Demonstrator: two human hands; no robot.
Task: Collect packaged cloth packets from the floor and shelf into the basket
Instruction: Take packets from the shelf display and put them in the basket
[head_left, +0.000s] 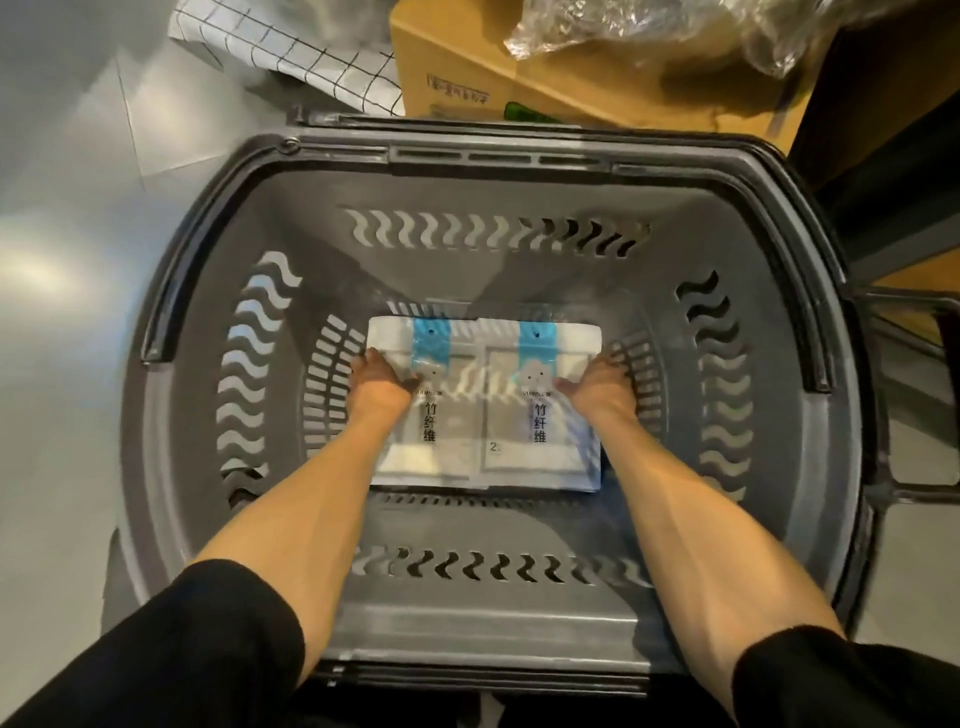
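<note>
**Reporter:** Where do the goods stand at this moment?

**Me:** The cloth packets (483, 415), white with blue bands, lie flat on the bottom of the grey plastic basket (467, 618), side by side at its middle. Both my arms reach down inside. My left hand (382, 382) holds the stack's left edge and my right hand (597, 387) holds the right edge. On each hand the thumb lies on top and the fingers (363, 364) curl down over the side. How far they tuck under the packets I cannot tell.

**Reporter:** So how much of the job is done?

**Me:** This load is in the basket, and I judge it set down or very nearly so. Letting go is what remains for this batch. No other packets show in the basket.

**Reporter:** And what is left to collect?

**Me:** Hard to say from here. Beyond the basket's far rim sit a cardboard box (467, 73), crumpled clear plastic (649, 26) and a grid-patterned cloth (311, 57). The grey floor (62, 218) to the basket's left shows no packets, and no shelf stock is plainly in view. More may wait out of frame.
</note>
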